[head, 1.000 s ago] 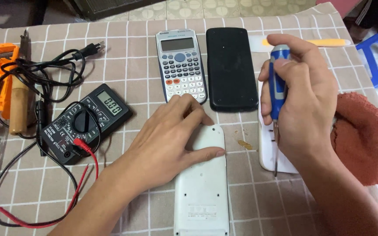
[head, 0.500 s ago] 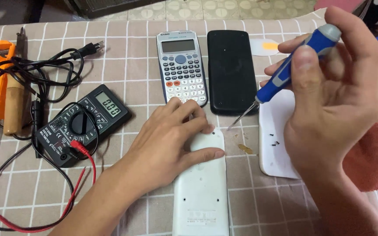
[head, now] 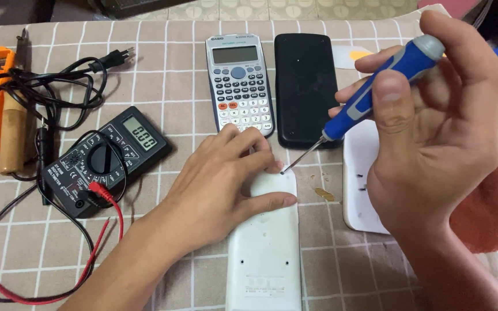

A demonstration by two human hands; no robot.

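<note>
Left hand [head: 220,184] flat (open) on white remote [head: 265,247], right hand [head: 433,132] grip holding blue screwdriver [head: 370,98]

multimeter [head: 106,158], grey calculator [head: 240,82], black cover [head: 306,88], soldering iron [head: 14,132]

Checked tablecloth [head: 174,69], white remote [head: 265,253], calculator [head: 238,80], black case [head: 306,86], multimeter [head: 108,158], soldering iron [head: 12,132], red cloth [head: 491,213]

The multimeter [head: 102,160] at the left has a small rectangular grey screen [head: 143,137] near its upper right corner. The calculator [head: 240,83], top centre, has a wide pale grey-green screen [head: 235,55] along its top. The white case [head: 265,253] bears a faint moulded label [head: 263,285] low down.
</note>
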